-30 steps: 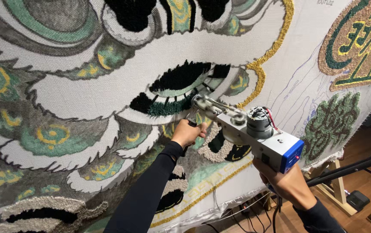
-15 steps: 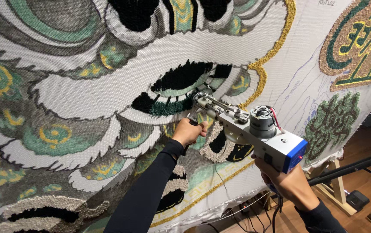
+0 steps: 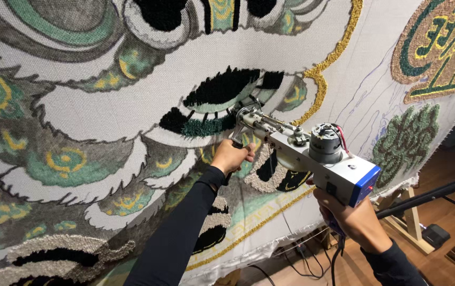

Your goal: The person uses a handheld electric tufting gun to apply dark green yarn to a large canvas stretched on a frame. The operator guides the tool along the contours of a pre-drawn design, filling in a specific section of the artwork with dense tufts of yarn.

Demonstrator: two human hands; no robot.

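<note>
Head view, grey-and-blue tufting gun, exposed motor

Stretched cloth on a wooden frame bears tufted patches; cables lie on the floor.

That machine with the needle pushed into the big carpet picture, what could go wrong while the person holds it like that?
The left hand grips the front handle of the tufting gun right beside its needle tip, so a slip could nick fingers. The tip sits next to finished black and green tufts; drifting sideways might put yarn in the wrong patch. Cables lie on the floor below the stretched cloth, perhaps a tripping hazard.
</note>
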